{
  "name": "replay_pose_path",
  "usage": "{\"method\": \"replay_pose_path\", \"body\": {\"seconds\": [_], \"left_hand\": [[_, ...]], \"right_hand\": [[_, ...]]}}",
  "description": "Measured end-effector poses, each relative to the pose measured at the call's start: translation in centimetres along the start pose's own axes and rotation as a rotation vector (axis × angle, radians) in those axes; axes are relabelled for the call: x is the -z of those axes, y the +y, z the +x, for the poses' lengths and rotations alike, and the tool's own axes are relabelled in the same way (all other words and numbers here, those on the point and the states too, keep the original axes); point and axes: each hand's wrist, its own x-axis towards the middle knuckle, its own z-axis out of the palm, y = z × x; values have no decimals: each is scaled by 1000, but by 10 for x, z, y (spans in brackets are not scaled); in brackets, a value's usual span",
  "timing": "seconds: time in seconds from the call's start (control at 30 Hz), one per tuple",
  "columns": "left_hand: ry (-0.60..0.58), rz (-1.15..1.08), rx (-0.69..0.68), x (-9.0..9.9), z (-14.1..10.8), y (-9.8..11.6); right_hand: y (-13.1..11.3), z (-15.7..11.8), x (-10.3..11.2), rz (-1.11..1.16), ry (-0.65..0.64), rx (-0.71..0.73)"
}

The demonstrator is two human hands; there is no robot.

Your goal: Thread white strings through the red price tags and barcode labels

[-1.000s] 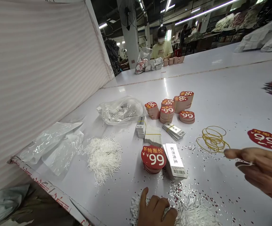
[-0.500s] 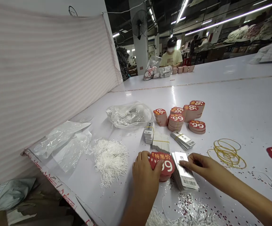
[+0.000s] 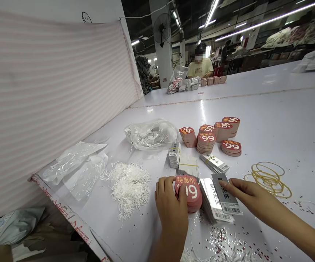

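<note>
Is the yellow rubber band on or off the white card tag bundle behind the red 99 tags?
On: the yellow rubber band crosses the white card tag bundle.

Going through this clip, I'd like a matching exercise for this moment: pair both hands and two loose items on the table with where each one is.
Column one:
1. left hand
2. right hand
3. yellow rubber bands
4. white string loops

Column two:
A. in a tangled pile to the left of the left hand
B. fingertips at a grey barcode tag
C. in loose loops on the table, beyond the right hand
D. resting on a red 99 tag stack

Right pairs: 1-D, 2-B, 3-C, 4-A.
</note>
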Motion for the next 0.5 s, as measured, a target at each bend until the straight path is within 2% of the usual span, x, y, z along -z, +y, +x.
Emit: {"method": "replay_pose_path", "body": {"seconds": [0.13, 0.23, 0.37, 0.43, 0.5], "left_hand": [[35, -124, 68, -3, 0, 1], [6, -363, 171, -3, 3, 4], [-99, -668, 257, 8, 1, 19], [-194, -812, 292, 11, -9, 28], [-262, -915, 348, 8, -26, 35]], "right_hand": [[-6, -11, 1, 91, -26, 34], [-15, -20, 2, 135, -26, 53], [-32, -34, 6, 205, -1, 73], [-34, -47, 4, 256, -1, 78], [-26, -64, -3, 275, 4, 62]]}}
